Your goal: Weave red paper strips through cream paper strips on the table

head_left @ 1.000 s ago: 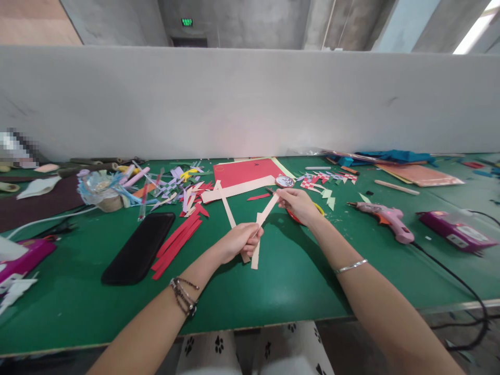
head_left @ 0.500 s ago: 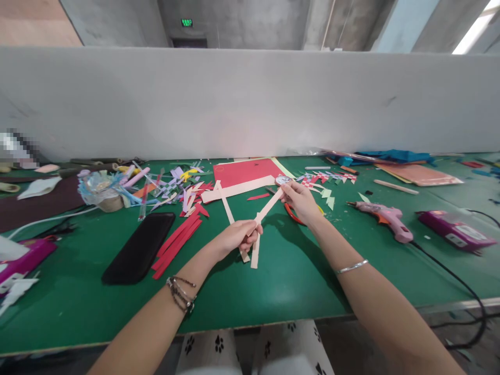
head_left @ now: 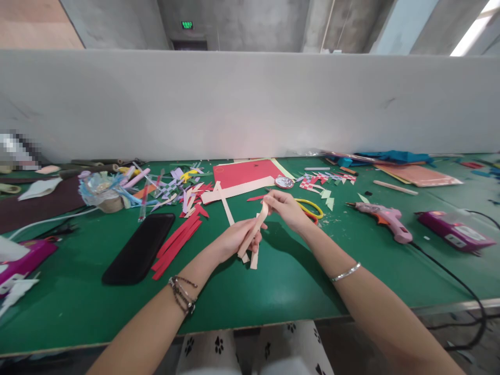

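The left hand (head_left: 235, 238) grips a pale strip (head_left: 253, 230) in front of the red sheet (head_left: 245, 174). Straight 0.5 s ago, the strip now doubles back over that hand: a fold seems underway. The right hand (head_left: 287, 209), front-right of the sheet, pinches the bend.

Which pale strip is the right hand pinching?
The pale strip passing over the left hand, its top in the right hand; no other pale strip reaches that hand.
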The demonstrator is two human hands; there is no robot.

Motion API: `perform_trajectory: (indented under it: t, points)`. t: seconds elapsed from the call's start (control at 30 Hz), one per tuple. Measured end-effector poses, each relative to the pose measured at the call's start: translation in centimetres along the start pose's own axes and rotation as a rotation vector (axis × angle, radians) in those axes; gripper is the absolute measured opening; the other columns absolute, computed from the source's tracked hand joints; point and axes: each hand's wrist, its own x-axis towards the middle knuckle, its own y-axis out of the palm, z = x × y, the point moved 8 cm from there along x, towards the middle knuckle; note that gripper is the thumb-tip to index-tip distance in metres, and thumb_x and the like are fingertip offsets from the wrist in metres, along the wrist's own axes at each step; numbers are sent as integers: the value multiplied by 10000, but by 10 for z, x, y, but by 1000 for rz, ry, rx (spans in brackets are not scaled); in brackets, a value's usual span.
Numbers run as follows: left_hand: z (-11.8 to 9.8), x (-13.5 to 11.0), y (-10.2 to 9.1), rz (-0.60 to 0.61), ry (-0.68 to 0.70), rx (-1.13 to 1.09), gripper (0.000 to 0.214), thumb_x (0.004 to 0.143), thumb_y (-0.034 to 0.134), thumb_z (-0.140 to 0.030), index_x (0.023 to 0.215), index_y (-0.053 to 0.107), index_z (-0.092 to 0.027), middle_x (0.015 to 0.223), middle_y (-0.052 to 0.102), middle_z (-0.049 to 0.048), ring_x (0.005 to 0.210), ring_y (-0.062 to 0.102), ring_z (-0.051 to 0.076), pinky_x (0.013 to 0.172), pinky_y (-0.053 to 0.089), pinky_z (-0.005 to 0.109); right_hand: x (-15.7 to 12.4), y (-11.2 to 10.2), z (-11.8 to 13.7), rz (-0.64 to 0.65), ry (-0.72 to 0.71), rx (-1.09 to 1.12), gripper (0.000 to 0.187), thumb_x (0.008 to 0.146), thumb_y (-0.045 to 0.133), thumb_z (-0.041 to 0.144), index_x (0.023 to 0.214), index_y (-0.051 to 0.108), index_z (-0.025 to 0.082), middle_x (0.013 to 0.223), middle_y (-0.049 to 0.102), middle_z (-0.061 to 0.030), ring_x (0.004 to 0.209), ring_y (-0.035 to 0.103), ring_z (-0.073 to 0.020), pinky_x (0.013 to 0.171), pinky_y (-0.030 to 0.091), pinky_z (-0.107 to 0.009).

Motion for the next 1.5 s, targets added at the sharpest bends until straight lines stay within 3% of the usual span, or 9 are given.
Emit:
perform_trajectory:
  t: [0.13, 0.33, 0.57, 0.67, 0.83, 0.97, 1.07, 1.2, 1.5]
  points:
    - [-3, 0, -2, -41, 28, -24, 278, 852, 323, -366, 813, 494, -151, 491, 458, -57, 325, 388, 47, 367, 319, 159, -1, 5, 3, 3, -23, -63, 290, 641, 564, 442, 555, 480, 178, 495, 493, 49, 469, 444, -72, 504, 380, -219]
    - [-1, -2, 7, 77, 7, -30, 236, 835, 351, -339, 810, 497, -157, 465, 401, -79, 315, 371, 49, 354, 316, 161, 0, 1, 2, -19, -33, -150, 271, 676, 534, 414, 555, 475, 179, 490, 503, 41, 471, 458, -77, 508, 386, -221]
    - [2, -5, 14, 123, -65, 62, 320, 805, 347, -374, 750, 541, -125, 545, 574, 19, 512, 567, 132, 513, 414, 231, 1, 4, -2, 87, -9, -194, 251, 683, 529, 373, 542, 471, 174, 488, 489, 47, 462, 451, -70, 491, 376, -212]
    - [-13, -4, 3, 9, 57, 223, 373, 800, 357, -407, 692, 562, -114, 538, 562, 23, 477, 532, 115, 501, 385, 221, 0, 6, -11, 191, 30, -275, 234, 687, 518, 338, 529, 468, 173, 457, 465, 54, 445, 449, -69, 467, 365, -202]
    - [-50, -13, -39, -417, 382, 659, 220, 779, 395, -250, 699, 576, -155, 668, 567, 28, 632, 537, 137, 585, 388, 221, 1, -1, -30, 202, 75, -478, 217, 709, 468, 259, 511, 471, 170, 491, 528, 28, 422, 456, -64, 445, 364, -191]
    - [-55, -14, -65, -658, 332, 1223, 266, 747, 461, -251, 968, 553, -135, 1006, 542, 122, 975, 479, 257, 794, 377, 321, 2, -6, -31, 148, 64, -599, 195, 709, 462, 222, 526, 506, 168, 483, 528, 27, 393, 432, -62, 425, 346, -191]
    - [-45, -9, -75, -657, 167, 1485, 411, 762, 471, -315, 1107, 487, -93, 1179, 452, 178, 1114, 378, 309, 890, 319, 378, 2, -5, -27, 139, 40, -675, 161, 702, 475, 200, 567, 555, 167, 460, 518, 30, 379, 416, -68, 424, 333, -202]
    - [-36, -4, -77, -576, 49, 1594, 453, 807, 409, -374, 1179, 445, -118, 1286, 388, 155, 1172, 332, 297, 964, 228, 427, 3, -4, -21, 116, 4, -735, 141, 692, 493, 172, 621, 614, 167, 441, 517, 29, 385, 423, -79, 447, 329, -216]
    - [-43, -8, -71, -646, 113, 1631, 358, 800, 440, -370, 1097, 535, -195, 1213, 488, 87, 1101, 410, 273, 866, 320, 416, 0, -2, -15, 77, 9, -994, 196, 736, 469, 165, 838, 634, 136, 563, 561, -4, 512, 473, -105, 515, 341, -221]
